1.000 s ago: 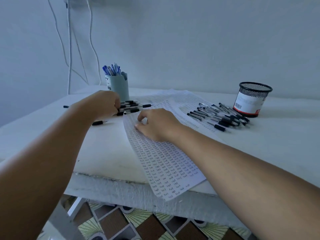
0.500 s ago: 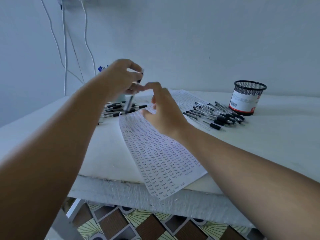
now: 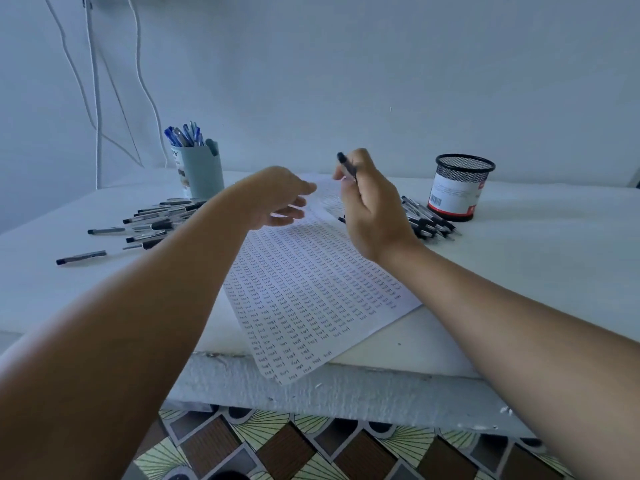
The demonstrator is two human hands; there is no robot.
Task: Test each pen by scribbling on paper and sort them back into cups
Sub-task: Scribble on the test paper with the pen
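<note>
Our right hand (image 3: 375,209) gripped one pen (image 3: 347,166) above the nearly filled paper (image 3: 311,289); left hand (image 3: 277,199) hung slack — loose pens (image 3: 156,220) awaited testing, we judged.

On your left, loose pens (image 3: 152,220) lie scattered in front of the grey cup (image 3: 202,174), so they block the way to it. On your right, another pile of pens (image 3: 427,221) lies just before the mesh cup (image 3: 457,187). Between both piles, the paper (image 3: 311,292) lies flat and open. The table (image 3: 536,271) at the far right is bare.
</note>
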